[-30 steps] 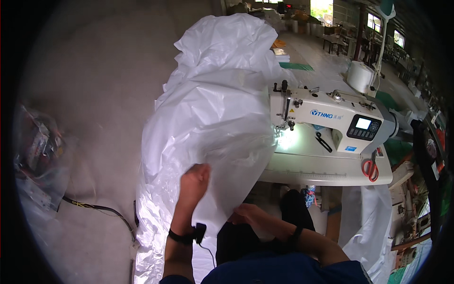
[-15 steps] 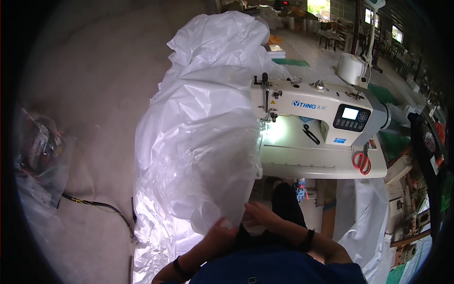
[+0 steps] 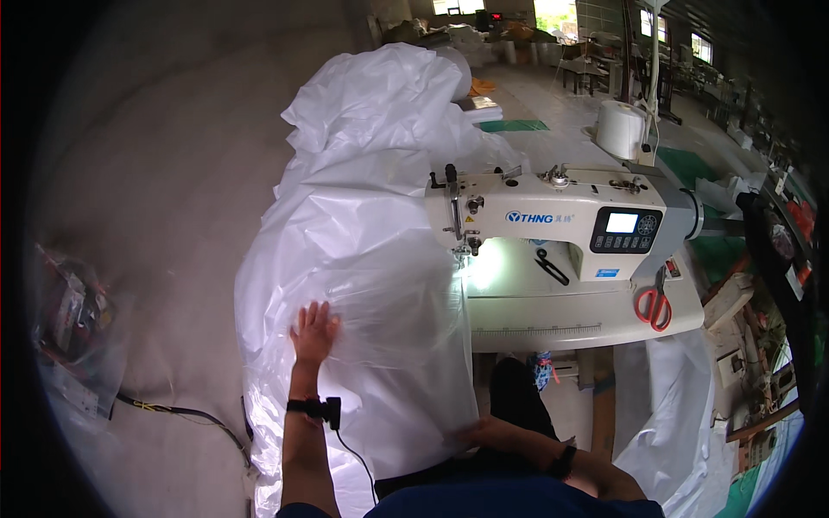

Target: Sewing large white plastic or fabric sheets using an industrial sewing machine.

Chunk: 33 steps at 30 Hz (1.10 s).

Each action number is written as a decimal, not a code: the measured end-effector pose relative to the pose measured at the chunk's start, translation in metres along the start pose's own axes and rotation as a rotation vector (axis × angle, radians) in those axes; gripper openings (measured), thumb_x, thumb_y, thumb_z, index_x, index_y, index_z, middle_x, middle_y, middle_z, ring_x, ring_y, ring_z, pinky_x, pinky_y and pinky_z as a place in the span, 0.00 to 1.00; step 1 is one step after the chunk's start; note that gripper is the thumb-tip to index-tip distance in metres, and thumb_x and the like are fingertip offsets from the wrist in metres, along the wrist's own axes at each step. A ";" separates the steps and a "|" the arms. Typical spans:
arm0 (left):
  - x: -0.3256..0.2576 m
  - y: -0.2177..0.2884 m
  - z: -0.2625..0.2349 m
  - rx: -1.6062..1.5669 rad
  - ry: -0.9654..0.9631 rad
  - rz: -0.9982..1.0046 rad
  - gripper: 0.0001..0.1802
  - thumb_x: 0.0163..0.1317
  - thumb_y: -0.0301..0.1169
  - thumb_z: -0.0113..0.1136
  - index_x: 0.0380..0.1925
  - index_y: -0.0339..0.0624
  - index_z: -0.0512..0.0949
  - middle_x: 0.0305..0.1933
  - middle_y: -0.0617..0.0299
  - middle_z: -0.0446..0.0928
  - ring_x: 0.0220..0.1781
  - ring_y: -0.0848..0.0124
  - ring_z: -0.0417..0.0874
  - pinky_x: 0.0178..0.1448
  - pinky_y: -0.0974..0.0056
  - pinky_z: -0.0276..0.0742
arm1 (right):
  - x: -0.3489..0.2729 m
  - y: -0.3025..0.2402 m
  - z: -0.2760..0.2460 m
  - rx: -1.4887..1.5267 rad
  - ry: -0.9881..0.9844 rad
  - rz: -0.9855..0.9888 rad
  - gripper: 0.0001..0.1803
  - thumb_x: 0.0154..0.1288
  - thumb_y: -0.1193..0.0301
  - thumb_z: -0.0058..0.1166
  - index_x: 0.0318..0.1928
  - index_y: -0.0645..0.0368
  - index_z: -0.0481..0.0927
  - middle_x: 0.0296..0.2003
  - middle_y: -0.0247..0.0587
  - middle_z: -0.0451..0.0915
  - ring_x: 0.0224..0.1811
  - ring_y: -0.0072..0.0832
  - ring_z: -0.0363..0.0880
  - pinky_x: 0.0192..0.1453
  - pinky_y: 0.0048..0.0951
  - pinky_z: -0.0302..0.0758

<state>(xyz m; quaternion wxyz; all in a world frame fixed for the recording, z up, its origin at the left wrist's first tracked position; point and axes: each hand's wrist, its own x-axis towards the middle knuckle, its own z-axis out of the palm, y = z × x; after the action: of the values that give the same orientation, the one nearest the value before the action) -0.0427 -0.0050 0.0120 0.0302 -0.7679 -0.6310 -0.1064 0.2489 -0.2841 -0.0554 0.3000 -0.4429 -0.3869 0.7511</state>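
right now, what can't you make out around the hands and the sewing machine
- Right hand: in the head view the white plastic sheet covers its fingers, so its grip cannot be told.
- Left hand: lies flat on the sheet; what is under it is hidden.
- Sewing machine needle: lost in lamp glare and behind the sheet's edge.
- Clear bag at the left rim: blurred by the fisheye, contents unclear.

- Sewing machine [image 3: 570,220] stands on the table [image 3: 587,315].
- Plastic sheet [image 3: 363,259] lies left of the sewing machine.
- Scissors [image 3: 654,302] lie on the table, right of the sewing machine.
- Thread cone [image 3: 620,129] stands behind the sewing machine.
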 end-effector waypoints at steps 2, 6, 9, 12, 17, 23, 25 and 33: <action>0.027 -0.007 0.007 -0.024 -0.035 0.031 0.29 0.62 0.52 0.47 0.62 0.59 0.63 0.69 0.61 0.57 0.71 0.54 0.52 0.64 0.34 0.51 | 0.006 0.009 -0.003 0.000 0.009 0.037 0.19 0.63 0.64 0.54 0.51 0.60 0.78 0.46 0.39 0.79 0.49 0.27 0.76 0.59 0.27 0.68; 0.079 -0.037 0.028 -0.184 -0.034 0.146 0.31 0.60 0.55 0.48 0.62 0.56 0.63 0.69 0.63 0.56 0.71 0.54 0.53 0.64 0.37 0.54 | 0.033 0.029 0.003 -0.097 -0.002 0.364 0.26 0.58 0.59 0.60 0.53 0.60 0.75 0.45 0.39 0.79 0.47 0.27 0.76 0.49 0.27 0.75; 0.087 -0.034 0.017 -0.127 -0.043 0.171 0.31 0.59 0.55 0.48 0.57 0.50 0.68 0.64 0.61 0.63 0.68 0.51 0.58 0.64 0.43 0.58 | 0.051 0.048 0.003 -0.437 -0.154 0.220 0.29 0.56 0.58 0.61 0.54 0.62 0.73 0.45 0.42 0.78 0.47 0.31 0.77 0.49 0.27 0.75; 0.073 -0.016 -0.011 0.010 -0.020 0.251 0.26 0.58 0.51 0.50 0.50 0.45 0.75 0.56 0.58 0.72 0.60 0.52 0.67 0.62 0.48 0.62 | 0.018 0.004 0.015 -0.042 -0.286 0.021 0.30 0.57 0.58 0.60 0.55 0.65 0.71 0.44 0.46 0.78 0.46 0.34 0.77 0.48 0.29 0.76; -0.018 0.064 -0.081 -0.315 0.328 0.602 0.13 0.52 0.27 0.60 0.40 0.40 0.78 0.39 0.52 0.79 0.41 0.56 0.80 0.46 0.57 0.75 | 0.024 -0.038 0.010 -0.213 0.417 -0.016 0.30 0.58 0.62 0.56 0.56 0.69 0.67 0.46 0.54 0.77 0.48 0.40 0.78 0.50 0.34 0.74; -0.083 0.141 -0.070 -0.041 0.401 0.678 0.18 0.51 0.35 0.61 0.43 0.43 0.76 0.31 0.56 0.77 0.41 0.60 0.79 0.54 0.54 0.69 | 0.045 -0.063 0.009 -0.516 0.775 -0.268 0.21 0.62 0.68 0.48 0.51 0.67 0.62 0.35 0.63 0.77 0.37 0.56 0.78 0.43 0.46 0.74; -0.094 0.132 -0.046 -0.004 0.068 0.647 0.08 0.51 0.29 0.54 0.33 0.43 0.74 0.24 0.60 0.73 0.33 0.61 0.78 0.46 0.55 0.72 | 0.047 -0.065 0.007 -0.585 0.913 -0.383 0.18 0.62 0.72 0.44 0.50 0.68 0.62 0.33 0.65 0.76 0.36 0.57 0.77 0.42 0.47 0.73; -0.152 0.175 -0.023 -0.140 -0.030 0.856 0.01 0.50 0.25 0.52 0.22 0.42 0.71 0.18 0.58 0.73 0.21 0.61 0.79 0.22 0.60 0.73 | 0.047 -0.059 -0.007 -0.605 0.969 -0.532 0.12 0.64 0.70 0.42 0.45 0.64 0.65 0.27 0.63 0.76 0.33 0.58 0.76 0.38 0.49 0.72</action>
<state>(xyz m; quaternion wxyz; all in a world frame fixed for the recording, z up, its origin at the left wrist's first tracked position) 0.0979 -0.1905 0.0190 0.0103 -0.9619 -0.2475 -0.1155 0.2415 -0.2134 -0.0278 0.4791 -0.6870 -0.4993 0.2220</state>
